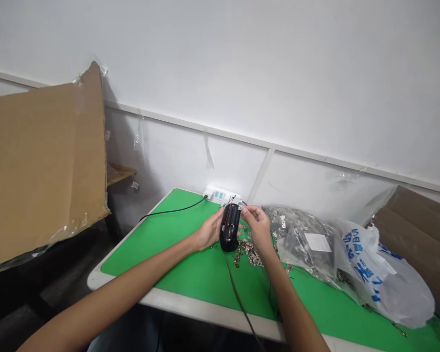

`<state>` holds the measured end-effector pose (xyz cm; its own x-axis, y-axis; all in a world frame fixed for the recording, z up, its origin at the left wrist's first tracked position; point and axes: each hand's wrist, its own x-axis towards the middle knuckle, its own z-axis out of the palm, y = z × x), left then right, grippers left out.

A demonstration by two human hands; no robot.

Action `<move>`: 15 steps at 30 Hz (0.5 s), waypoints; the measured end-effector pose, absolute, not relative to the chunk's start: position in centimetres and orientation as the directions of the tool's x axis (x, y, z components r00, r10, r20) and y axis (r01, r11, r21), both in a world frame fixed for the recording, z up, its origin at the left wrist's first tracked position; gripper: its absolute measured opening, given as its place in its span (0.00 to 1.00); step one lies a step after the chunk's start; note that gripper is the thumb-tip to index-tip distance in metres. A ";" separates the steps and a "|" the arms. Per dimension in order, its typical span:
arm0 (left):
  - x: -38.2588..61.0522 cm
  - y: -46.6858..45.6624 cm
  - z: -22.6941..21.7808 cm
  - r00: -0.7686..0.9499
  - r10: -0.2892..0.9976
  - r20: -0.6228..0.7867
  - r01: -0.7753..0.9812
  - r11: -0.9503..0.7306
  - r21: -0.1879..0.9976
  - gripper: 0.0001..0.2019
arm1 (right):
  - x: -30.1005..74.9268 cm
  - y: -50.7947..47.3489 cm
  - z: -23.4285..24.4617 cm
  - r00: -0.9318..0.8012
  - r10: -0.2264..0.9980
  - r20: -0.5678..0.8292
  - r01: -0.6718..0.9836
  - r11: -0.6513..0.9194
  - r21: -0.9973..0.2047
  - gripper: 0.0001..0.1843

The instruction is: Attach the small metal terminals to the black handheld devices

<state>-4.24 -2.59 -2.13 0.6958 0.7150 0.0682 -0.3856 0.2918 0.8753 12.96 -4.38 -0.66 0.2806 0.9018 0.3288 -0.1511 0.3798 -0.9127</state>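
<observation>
A black computer mouse (230, 227) lies bottom-up over the green mat (176, 254), its inside with red wires showing. My left hand (209, 231) is wrapped round its left side and holds it. My right hand (255, 222) is at the mouse's top right corner, fingers pinched on a small part or wire that is too small to make out. The mouse's black cable (240, 300) runs down toward me over the table edge. A pile of small metal parts (247, 254) lies on the mat just below my right hand.
A white power strip (220, 195) with a black cord (176, 211) sits at the mat's far edge by the wall. Clear bags of metal parts (300, 234) and a white printed plastic bag (385, 274) lie to the right. Cardboard sheets stand at left (40, 171) and right (421, 234).
</observation>
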 end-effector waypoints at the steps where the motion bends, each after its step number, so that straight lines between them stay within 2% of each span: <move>1: -4.3 -2.5 -2.2 0.697 0.714 0.065 -0.382 0.293 0.877 0.35 | 12.9 -4.4 -0.6 0.286 0.899 0.332 -0.153 0.385 -0.910 0.24; 8: -4.0 -2.8 -1.7 0.691 0.716 0.099 -0.422 0.288 0.860 0.30 | 13.0 -4.5 -0.3 0.305 0.885 0.353 -0.168 0.414 -0.895 0.23; 13: -4.0 -3.0 -1.4 0.655 0.740 0.154 -0.440 0.207 0.874 0.27 | 12.8 -4.8 -0.2 0.296 0.900 0.320 -0.207 0.387 -0.898 0.24; 15: -3.9 -3.1 -1.6 0.607 0.772 0.190 -0.426 0.114 0.897 0.29 | 12.7 -4.9 -0.2 0.292 0.912 0.288 -0.250 0.363 -0.898 0.24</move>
<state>-3.94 -3.09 -1.62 0.6071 0.7716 0.1899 -0.4262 0.1145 0.8974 12.72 -4.91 -0.16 0.2917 0.9123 0.2875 -0.2501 0.3629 -0.8976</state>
